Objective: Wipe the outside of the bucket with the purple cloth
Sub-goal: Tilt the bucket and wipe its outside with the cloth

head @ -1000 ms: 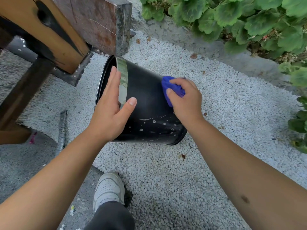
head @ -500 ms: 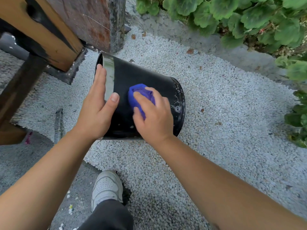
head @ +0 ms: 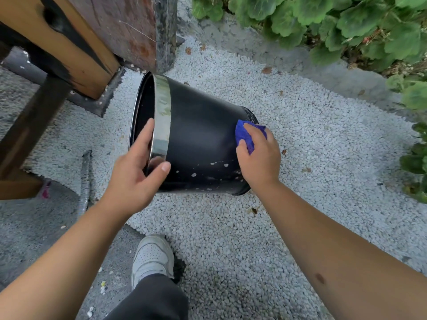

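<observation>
A black bucket (head: 201, 137) with a shiny metal band at its rim lies on its side on white gravel, its mouth facing left. White specks dot its lower side. My left hand (head: 136, 174) grips the rim, fingers over the band and thumb on the black wall. My right hand (head: 258, 158) presses a bunched purple cloth (head: 246, 135) against the wall close to the bucket's base, at the right end. Part of the cloth is hidden under my fingers.
A wooden bench leg (head: 69, 51) and a stone block (head: 143, 31) stand just behind the bucket's mouth. Green plants (head: 346, 26) line a concrete kerb at the upper right. My white shoe (head: 152, 257) is below the bucket. A grey corrugated hose (head: 85, 181) lies at left.
My right hand slid the cloth from the middle of the bucket's wall rightward to the base end. My left hand stayed on the rim.
</observation>
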Demonstrator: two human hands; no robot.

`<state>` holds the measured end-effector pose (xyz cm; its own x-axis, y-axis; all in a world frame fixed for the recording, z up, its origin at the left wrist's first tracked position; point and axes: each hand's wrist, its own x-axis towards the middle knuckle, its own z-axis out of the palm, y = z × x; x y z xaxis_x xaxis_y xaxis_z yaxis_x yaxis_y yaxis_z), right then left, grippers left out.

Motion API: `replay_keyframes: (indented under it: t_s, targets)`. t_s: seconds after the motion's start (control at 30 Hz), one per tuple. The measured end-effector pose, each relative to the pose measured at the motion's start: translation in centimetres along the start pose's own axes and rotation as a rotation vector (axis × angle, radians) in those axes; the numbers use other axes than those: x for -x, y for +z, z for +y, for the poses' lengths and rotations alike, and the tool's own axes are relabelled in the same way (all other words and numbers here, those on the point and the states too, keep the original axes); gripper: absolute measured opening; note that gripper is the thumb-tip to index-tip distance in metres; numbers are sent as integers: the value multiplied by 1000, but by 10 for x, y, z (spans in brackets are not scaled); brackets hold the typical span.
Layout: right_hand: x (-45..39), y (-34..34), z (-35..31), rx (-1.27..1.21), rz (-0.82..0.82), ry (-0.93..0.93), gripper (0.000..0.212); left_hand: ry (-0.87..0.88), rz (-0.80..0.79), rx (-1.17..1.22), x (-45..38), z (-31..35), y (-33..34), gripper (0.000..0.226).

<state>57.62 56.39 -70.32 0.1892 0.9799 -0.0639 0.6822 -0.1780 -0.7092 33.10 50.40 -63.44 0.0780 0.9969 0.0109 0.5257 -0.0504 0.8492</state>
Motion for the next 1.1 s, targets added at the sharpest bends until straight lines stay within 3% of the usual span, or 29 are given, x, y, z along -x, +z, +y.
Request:
replay_keyframes:
  t_s: [0.27, 0.4, 0.5, 0.6, 0.73, 0.9, 1.1]
  targets:
    - [-24, -20, -30, -266, -43, 48, 36, -113, 60, 235, -26, 12, 11, 72]
    - [-23, -30, -86, -424, 17, -135, 34, -145, 93, 305, -51, 35, 11, 59]
    - [-5, -28, -119, -412, 30, -307, 34, -158, 53, 395, -56, 51, 11, 64]
    - [11, -22, -122, -372, 19, -375, 34, -6, -110, 204, -44, 57, 22, 80]
    - [15, -14, -112, -241, -6, -458, 39, 32, -32, -134, -38, 54, 26, 102]
    - [5, -7, -93, -148, 50, -408, 38, 19, 12, -251, -38, 54, 19, 84]
    - [-15, -15, -33, 15, 24, -139, 41, -20, 72, -286, -40, 50, 15, 73]
